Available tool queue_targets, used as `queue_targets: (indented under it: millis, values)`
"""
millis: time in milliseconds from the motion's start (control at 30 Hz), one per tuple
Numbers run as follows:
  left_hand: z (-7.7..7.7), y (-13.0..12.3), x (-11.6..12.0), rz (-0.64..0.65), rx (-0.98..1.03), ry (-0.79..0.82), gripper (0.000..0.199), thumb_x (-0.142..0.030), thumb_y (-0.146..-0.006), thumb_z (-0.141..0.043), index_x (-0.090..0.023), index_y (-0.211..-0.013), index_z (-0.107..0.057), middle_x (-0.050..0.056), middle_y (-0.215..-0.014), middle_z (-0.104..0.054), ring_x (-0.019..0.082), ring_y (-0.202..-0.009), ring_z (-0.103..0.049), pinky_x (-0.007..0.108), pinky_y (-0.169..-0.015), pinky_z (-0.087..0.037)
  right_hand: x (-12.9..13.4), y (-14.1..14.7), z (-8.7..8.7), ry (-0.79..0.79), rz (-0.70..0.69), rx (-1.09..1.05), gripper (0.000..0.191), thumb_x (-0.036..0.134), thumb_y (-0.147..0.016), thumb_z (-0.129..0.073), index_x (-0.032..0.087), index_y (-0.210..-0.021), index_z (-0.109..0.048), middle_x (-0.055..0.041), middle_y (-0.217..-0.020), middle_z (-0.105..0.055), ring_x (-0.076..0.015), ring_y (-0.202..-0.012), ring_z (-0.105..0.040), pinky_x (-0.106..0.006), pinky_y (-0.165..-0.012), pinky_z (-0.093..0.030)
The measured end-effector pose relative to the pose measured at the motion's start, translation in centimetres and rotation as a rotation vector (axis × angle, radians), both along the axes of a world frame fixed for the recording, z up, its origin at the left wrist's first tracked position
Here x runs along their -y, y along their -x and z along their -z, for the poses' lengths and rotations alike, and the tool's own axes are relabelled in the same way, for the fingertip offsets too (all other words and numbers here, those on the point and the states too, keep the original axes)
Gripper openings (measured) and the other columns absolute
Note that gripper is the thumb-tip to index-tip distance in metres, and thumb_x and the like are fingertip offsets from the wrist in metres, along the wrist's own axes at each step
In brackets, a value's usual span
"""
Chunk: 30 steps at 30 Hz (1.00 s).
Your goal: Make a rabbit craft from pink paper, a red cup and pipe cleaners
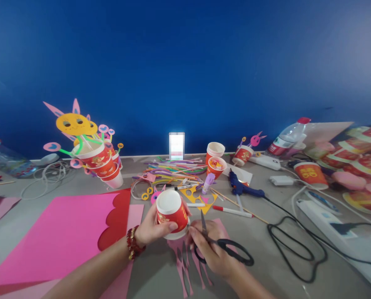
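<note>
My left hand (152, 228) is wrapped round a red and white paper cup (173, 216), its open mouth tilted up towards me. In my right hand (212, 245) are black-handled scissors (233, 249), the blades pointing up and away. The right fingertips are close against the cup's lower right side; whether they pinch anything there is hidden. Below the cup, cut pink paper (182, 270) with thin pointed strips lies on the table. Just behind the cup sits a small pink paper face with ears (154, 196).
Pink sheets (57, 232) cover the left. Decorated cups (95, 160) stand behind them. Coloured pipe cleaners (173, 168), a purple glue stick (208, 184) and a blue glue gun (243, 186) lie further back. The black cord (291, 249) loops right, near a white power strip (328, 232).
</note>
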<state>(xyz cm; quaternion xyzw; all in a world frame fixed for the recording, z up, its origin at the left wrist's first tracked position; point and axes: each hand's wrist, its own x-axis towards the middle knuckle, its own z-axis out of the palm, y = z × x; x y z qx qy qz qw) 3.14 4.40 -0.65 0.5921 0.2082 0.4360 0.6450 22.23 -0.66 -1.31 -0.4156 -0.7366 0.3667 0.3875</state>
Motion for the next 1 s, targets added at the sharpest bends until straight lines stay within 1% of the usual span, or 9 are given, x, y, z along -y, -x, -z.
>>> queue_targets:
  millis: [67, 133, 233, 333, 467, 567, 767, 867, 1000]
  values:
    - [0.0, 0.1, 0.0, 0.007, -0.011, -0.02, 0.048, -0.047, -0.073, -0.073, -0.014, -0.106, -0.06, 0.015, -0.104, -0.067, 0.029, -0.094, -0.065, 0.035, -0.075, -0.051, 0.1, -0.1, 0.1, 0.043, 0.004, 0.009, 0.045, 0.036, -0.101, -0.037, 0.019, -0.066, -0.058, -0.0008, -0.062, -0.061, -0.0146, -0.063, -0.059, -0.026, -0.067, -0.042]
    - [0.1, 0.2, 0.0, 0.006, -0.029, -0.038, 0.049, -0.046, -0.073, -0.073, -0.014, -0.107, -0.059, 0.014, -0.104, -0.067, 0.029, -0.093, -0.065, 0.036, -0.074, -0.051, 0.1, -0.1, 0.4, 0.11, 0.007, -0.033, 0.046, 0.039, -0.101, -0.037, 0.019, -0.066, -0.06, -0.0014, -0.063, -0.062, -0.0148, -0.064, -0.06, -0.026, -0.067, -0.044]
    - [0.3, 0.2, 0.1, -0.008, -0.017, -0.088, 0.05, -0.042, -0.074, -0.073, -0.016, -0.112, -0.055, 0.013, -0.103, -0.067, 0.028, -0.091, -0.066, 0.038, -0.077, -0.052, 0.1, 0.4, 0.8, 0.238, 0.002, -0.23, 0.048, 0.045, -0.099, -0.04, 0.019, -0.066, -0.062, -0.0024, -0.064, -0.063, -0.015, -0.061, -0.06, -0.024, -0.06, -0.046]
    - [0.5, 0.3, 0.2, -0.053, 0.001, -0.162, 0.052, -0.034, -0.073, -0.074, -0.019, -0.116, -0.05, 0.012, -0.104, -0.066, 0.027, -0.093, -0.065, 0.04, -0.082, -0.051, 0.1, 1.0, 1.0, 0.406, 0.009, -0.447, 0.047, 0.051, -0.094, -0.047, 0.018, -0.065, -0.062, -0.0018, -0.056, -0.061, -0.0142, -0.053, -0.059, -0.023, -0.052, -0.046]
    - [0.7, 0.3, 0.4, -0.128, -0.045, -0.26, 0.049, -0.029, -0.073, -0.073, -0.02, -0.115, -0.049, 0.011, -0.107, -0.064, 0.026, -0.095, -0.063, 0.041, -0.085, -0.051, 0.0, 1.6, 0.9, 0.553, 0.051, -0.567, 0.049, 0.058, -0.088, -0.054, 0.017, -0.063, -0.062, -0.0018, -0.052, -0.062, -0.0135, -0.047, -0.057, -0.023, -0.047, -0.046]
    - [0.8, 0.1, 0.5, -0.152, -0.046, -0.256, 0.05, -0.028, -0.073, -0.074, -0.02, -0.115, -0.049, 0.012, -0.106, -0.065, 0.027, -0.094, -0.064, 0.041, -0.085, -0.05, -0.2, 1.6, 0.8, 0.59, 0.064, -0.59, 0.05, 0.061, -0.085, -0.056, 0.017, -0.062, -0.062, -0.0018, -0.051, -0.062, -0.0138, -0.046, -0.057, -0.023, -0.046, -0.046]
    - [0.9, -0.3, 0.5, -0.154, -0.018, -0.053, 0.044, -0.037, -0.075, -0.072, -0.019, -0.111, -0.053, 0.012, -0.105, -0.067, 0.026, -0.091, -0.065, 0.039, -0.082, -0.051, -0.7, 1.3, 0.4, 0.591, 0.007, -0.6, 0.049, 0.059, -0.085, -0.057, 0.018, -0.059, -0.063, -0.0014, -0.048, -0.061, -0.0135, -0.045, -0.056, -0.023, -0.045, -0.044]
    - [1.0, -0.3, 0.4, -0.16, -0.041, -0.064, 0.046, -0.039, -0.073, -0.074, -0.019, -0.11, -0.055, 0.011, -0.105, -0.066, 0.026, -0.089, -0.065, 0.039, -0.08, -0.052, -0.6, 1.4, 0.3, 0.623, 0.015, -0.601, 0.052, 0.059, -0.085, -0.055, 0.017, -0.056, -0.064, -0.0021, -0.047, -0.06, -0.0131, -0.044, -0.055, -0.022, -0.045, -0.043]
    - [1.6, -0.1, 0.5, -0.224, -0.104, -0.159, 0.049, -0.034, -0.072, -0.075, -0.019, -0.113, -0.053, 0.012, -0.106, -0.065, 0.027, -0.094, -0.064, 0.042, -0.084, -0.052, -0.7, 1.7, 0.2, 0.734, 0.049, -0.64, 0.052, 0.058, -0.082, -0.058, 0.016, -0.054, -0.064, -0.0021, -0.044, -0.059, -0.012, -0.041, -0.053, -0.021, -0.044, -0.042]
